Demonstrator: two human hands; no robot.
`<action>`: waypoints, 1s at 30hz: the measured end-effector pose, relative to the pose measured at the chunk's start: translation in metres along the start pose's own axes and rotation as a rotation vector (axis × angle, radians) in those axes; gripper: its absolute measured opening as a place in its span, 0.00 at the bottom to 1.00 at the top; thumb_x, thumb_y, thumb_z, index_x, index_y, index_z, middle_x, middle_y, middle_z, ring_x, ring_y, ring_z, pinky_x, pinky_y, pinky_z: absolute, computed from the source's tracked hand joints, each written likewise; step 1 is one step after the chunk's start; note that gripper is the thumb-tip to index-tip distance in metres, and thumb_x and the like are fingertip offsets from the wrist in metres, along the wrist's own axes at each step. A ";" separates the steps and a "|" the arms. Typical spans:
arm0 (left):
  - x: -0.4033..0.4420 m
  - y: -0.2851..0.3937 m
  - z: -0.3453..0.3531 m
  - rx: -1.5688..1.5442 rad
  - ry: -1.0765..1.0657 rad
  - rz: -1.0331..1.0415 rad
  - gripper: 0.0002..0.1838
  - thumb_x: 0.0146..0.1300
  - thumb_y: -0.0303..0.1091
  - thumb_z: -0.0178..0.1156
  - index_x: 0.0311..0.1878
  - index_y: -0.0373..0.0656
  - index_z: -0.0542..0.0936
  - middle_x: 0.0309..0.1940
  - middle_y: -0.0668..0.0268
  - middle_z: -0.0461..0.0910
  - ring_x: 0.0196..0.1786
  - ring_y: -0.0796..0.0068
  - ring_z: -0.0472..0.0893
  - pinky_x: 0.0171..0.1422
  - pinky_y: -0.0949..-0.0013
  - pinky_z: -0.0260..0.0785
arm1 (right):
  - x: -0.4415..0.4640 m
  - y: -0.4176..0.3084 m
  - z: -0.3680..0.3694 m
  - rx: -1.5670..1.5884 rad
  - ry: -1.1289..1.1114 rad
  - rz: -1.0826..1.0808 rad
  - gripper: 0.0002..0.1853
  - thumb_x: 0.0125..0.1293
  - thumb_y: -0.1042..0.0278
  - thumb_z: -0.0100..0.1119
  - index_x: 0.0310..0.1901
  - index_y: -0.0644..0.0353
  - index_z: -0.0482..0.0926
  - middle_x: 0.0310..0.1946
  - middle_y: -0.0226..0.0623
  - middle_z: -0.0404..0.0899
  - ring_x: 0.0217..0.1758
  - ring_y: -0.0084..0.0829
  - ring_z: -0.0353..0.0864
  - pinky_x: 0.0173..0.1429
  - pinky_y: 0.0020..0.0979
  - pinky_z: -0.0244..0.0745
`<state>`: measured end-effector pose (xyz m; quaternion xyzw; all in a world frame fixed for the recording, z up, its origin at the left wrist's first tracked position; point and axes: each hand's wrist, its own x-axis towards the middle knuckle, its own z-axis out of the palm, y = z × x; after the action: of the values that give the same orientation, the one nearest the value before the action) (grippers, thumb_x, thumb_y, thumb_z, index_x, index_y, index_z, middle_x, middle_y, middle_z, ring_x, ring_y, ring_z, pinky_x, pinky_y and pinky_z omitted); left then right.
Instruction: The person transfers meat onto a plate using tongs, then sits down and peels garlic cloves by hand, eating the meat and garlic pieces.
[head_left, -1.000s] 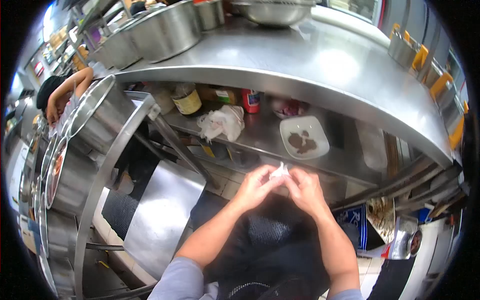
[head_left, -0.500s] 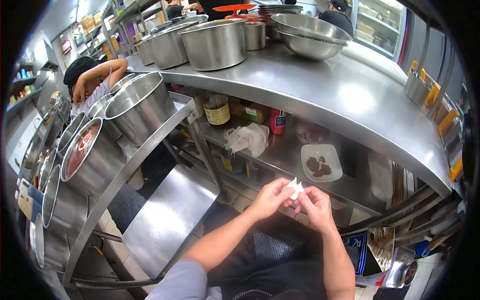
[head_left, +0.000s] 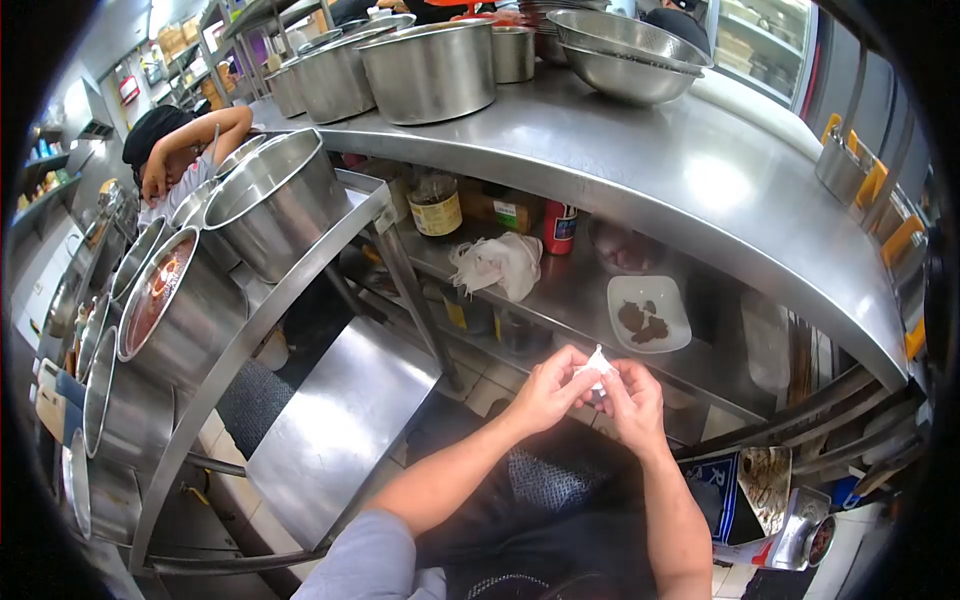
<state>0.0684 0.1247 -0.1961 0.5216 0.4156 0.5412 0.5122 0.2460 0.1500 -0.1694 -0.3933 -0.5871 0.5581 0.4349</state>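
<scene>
Between my two hands, in front of the lower shelf, is a small white crumpled piece (head_left: 598,367), thin like paper or a wrapper, with a pointed tip sticking up. My left hand (head_left: 546,392) pinches it from the left with thumb and fingers. From the other side my right hand (head_left: 637,404) grips it too, thumb pressed on its front. Whether anything is inside the white piece is hidden. Just beyond my hands, a white square bowl (head_left: 676,308) holds a few dark brown pieces (head_left: 652,329) on the shelf.
A steel counter (head_left: 720,190) curves above the shelf, bearing large pots (head_left: 428,82) and colanders (head_left: 630,75). On the shelf are a white plastic bag (head_left: 500,265), a labelled jar (head_left: 435,210) and a red can (head_left: 560,228). More pots (head_left: 280,205) line the left rack, beside another person (head_left: 190,160).
The view has shifted slightly. My fingers have moved a little on the white piece, and its tip now stands up narrower. Both hands keep their grip.
</scene>
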 end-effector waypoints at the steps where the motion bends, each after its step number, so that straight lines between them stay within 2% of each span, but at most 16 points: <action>1: -0.001 0.000 -0.001 -0.002 -0.007 -0.015 0.12 0.81 0.39 0.62 0.53 0.41 0.77 0.39 0.71 0.83 0.37 0.87 0.80 0.39 0.78 0.76 | 0.002 0.002 -0.001 0.008 -0.008 0.003 0.12 0.81 0.65 0.61 0.50 0.68 0.80 0.31 0.29 0.82 0.26 0.14 0.76 0.33 0.23 0.79; 6: 0.000 -0.002 -0.005 -0.016 -0.018 -0.055 0.11 0.81 0.37 0.61 0.55 0.40 0.76 0.39 0.71 0.83 0.36 0.87 0.80 0.40 0.78 0.76 | 0.006 0.007 -0.001 0.048 -0.018 0.046 0.12 0.82 0.64 0.60 0.49 0.68 0.80 0.26 0.28 0.78 0.21 0.14 0.72 0.29 0.24 0.78; 8: -0.001 -0.004 -0.003 -0.008 -0.007 -0.035 0.11 0.82 0.35 0.60 0.57 0.39 0.76 0.43 0.69 0.84 0.39 0.86 0.81 0.45 0.76 0.77 | 0.006 0.007 -0.001 0.084 -0.032 0.063 0.11 0.82 0.65 0.59 0.49 0.67 0.80 0.29 0.29 0.79 0.24 0.15 0.73 0.31 0.23 0.78; 9: 0.001 -0.005 -0.005 0.029 -0.008 0.001 0.11 0.81 0.33 0.61 0.58 0.39 0.77 0.44 0.68 0.84 0.43 0.84 0.82 0.50 0.73 0.78 | 0.005 0.010 -0.001 0.104 -0.039 0.069 0.11 0.83 0.65 0.59 0.50 0.67 0.80 0.30 0.29 0.80 0.25 0.15 0.74 0.32 0.23 0.77; 11: 0.003 -0.010 -0.006 0.114 0.061 0.111 0.10 0.80 0.32 0.62 0.57 0.38 0.77 0.46 0.68 0.84 0.47 0.82 0.82 0.54 0.72 0.77 | 0.004 0.010 -0.002 0.082 -0.063 0.013 0.11 0.82 0.66 0.58 0.53 0.67 0.80 0.32 0.29 0.81 0.27 0.16 0.77 0.34 0.23 0.77; 12: 0.003 -0.012 -0.007 0.067 0.063 0.096 0.10 0.80 0.32 0.62 0.57 0.38 0.77 0.46 0.68 0.84 0.48 0.82 0.82 0.54 0.72 0.77 | 0.004 0.011 -0.003 0.029 -0.081 -0.002 0.12 0.82 0.66 0.58 0.55 0.67 0.80 0.33 0.30 0.82 0.28 0.17 0.78 0.34 0.24 0.77; 14: 0.002 -0.012 -0.009 0.017 0.078 0.043 0.10 0.80 0.32 0.62 0.57 0.39 0.77 0.48 0.68 0.84 0.50 0.81 0.83 0.55 0.72 0.78 | 0.005 -0.002 -0.005 -0.099 -0.102 -0.051 0.09 0.80 0.68 0.60 0.52 0.65 0.80 0.33 0.31 0.83 0.29 0.17 0.80 0.34 0.25 0.77; 16: 0.000 -0.010 -0.006 -0.108 0.104 0.024 0.10 0.79 0.33 0.64 0.56 0.39 0.79 0.48 0.68 0.85 0.48 0.81 0.83 0.53 0.71 0.80 | 0.001 -0.005 -0.005 -0.164 -0.115 -0.059 0.08 0.80 0.68 0.61 0.51 0.64 0.80 0.32 0.31 0.83 0.29 0.17 0.80 0.33 0.25 0.77; 18: 0.001 -0.008 -0.007 -0.180 0.095 0.008 0.10 0.79 0.34 0.64 0.56 0.41 0.79 0.47 0.69 0.85 0.45 0.82 0.83 0.49 0.73 0.79 | 0.000 -0.004 -0.005 -0.211 -0.120 -0.171 0.07 0.79 0.69 0.61 0.49 0.64 0.79 0.31 0.33 0.83 0.26 0.19 0.80 0.31 0.26 0.76; 21: 0.001 0.000 -0.010 -0.294 0.076 -0.067 0.08 0.78 0.33 0.65 0.54 0.41 0.79 0.43 0.70 0.85 0.41 0.84 0.81 0.44 0.75 0.76 | -0.004 -0.017 -0.004 -0.170 -0.157 -0.082 0.07 0.79 0.69 0.60 0.49 0.64 0.79 0.31 0.33 0.83 0.26 0.19 0.80 0.31 0.27 0.76; 23: 0.002 0.001 -0.012 -0.286 0.064 -0.087 0.08 0.77 0.32 0.65 0.53 0.42 0.79 0.42 0.70 0.84 0.40 0.85 0.80 0.44 0.75 0.75 | -0.006 -0.018 -0.007 -0.145 -0.159 -0.048 0.07 0.80 0.69 0.60 0.48 0.65 0.79 0.30 0.32 0.82 0.27 0.20 0.80 0.32 0.27 0.76; 28: 0.000 -0.001 -0.005 -0.261 0.025 -0.080 0.08 0.76 0.31 0.67 0.50 0.42 0.79 0.42 0.69 0.84 0.40 0.85 0.79 0.43 0.76 0.74 | 0.001 0.007 -0.020 -0.080 -0.132 -0.131 0.09 0.80 0.65 0.62 0.47 0.64 0.79 0.33 0.28 0.83 0.33 0.16 0.81 0.38 0.24 0.77; 30: 0.000 0.003 0.004 -0.232 -0.020 0.006 0.08 0.75 0.31 0.68 0.49 0.42 0.78 0.42 0.69 0.84 0.41 0.83 0.80 0.44 0.76 0.75 | 0.003 0.008 -0.021 0.040 -0.151 -0.081 0.11 0.80 0.63 0.64 0.47 0.63 0.80 0.34 0.28 0.83 0.34 0.15 0.81 0.39 0.23 0.77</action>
<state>0.0716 0.1241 -0.1925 0.4656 0.3433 0.5818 0.5717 0.2649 0.1599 -0.1776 -0.3173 -0.6224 0.5799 0.4192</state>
